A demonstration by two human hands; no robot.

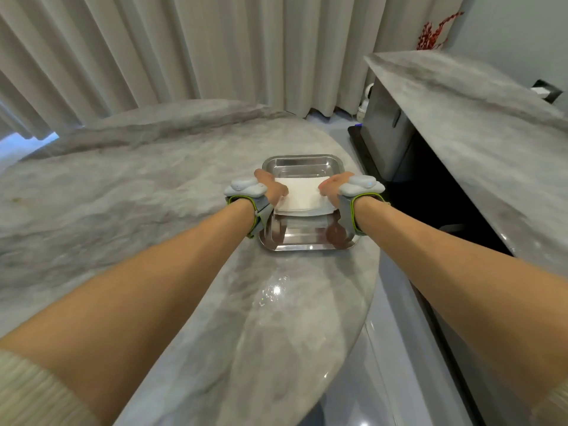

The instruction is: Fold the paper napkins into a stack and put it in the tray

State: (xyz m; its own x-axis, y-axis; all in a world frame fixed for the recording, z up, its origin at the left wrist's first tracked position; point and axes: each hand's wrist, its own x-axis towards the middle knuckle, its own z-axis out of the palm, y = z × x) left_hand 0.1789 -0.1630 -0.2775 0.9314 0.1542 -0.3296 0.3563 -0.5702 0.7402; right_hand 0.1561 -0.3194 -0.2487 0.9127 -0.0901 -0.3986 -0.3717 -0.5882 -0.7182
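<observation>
Holding white folded paper napkin stack (299, 196) by both side edges, left hand (272, 187) & right hand (333, 187) pinch it over shiny rectangular steel tray (307, 241) near table's right edge. Light, floppy; prob. needs support underneath.

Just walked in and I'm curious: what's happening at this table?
A person holds a stack of white paper napkins between the left hand and right hand, over a shiny metal tray on the marble table. Whether the stack rests in the tray yet is unclear.
</observation>
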